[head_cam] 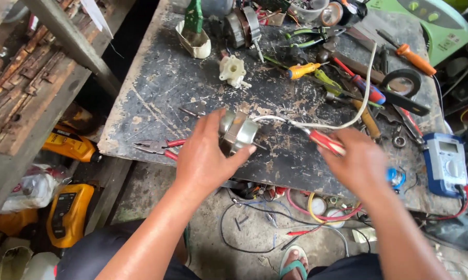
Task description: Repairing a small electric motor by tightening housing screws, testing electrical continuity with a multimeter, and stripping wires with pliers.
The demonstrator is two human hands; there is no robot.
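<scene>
Just left of the left hand (203, 158) lie red-handled pliers (159, 147) on the counter (156, 83); the left hand itself is curled around a small metal motor (238, 132), fingers and thumb pressed against its casing, holding it just above the counter's near edge; a white cable (348, 116) runs from the motor away toward the far tools. The right hand (361, 163) is closed around a red-handled screwdriver (325, 141), its tip pointing at the motor between the two hands; a blue multimeter (445, 163) sits just right of that hand.

The likeliest slip, to my eye, is the screwdriver skating off the rounded casing toward the left fingers, since the motor is braced by grip alone; the motor is also held near the edge, so a loosened screw could drop to the floor among the loose wires (255, 228); the cable could snag on tools beyond the hands.

The counter is a dark, scarred, paint-flecked board crowded with screwdrivers, a roll of black tape (402, 81) and a white plastic part (233, 70); to the left of it stands weathered timber framing, with yellow containers (68, 212) below.
</scene>
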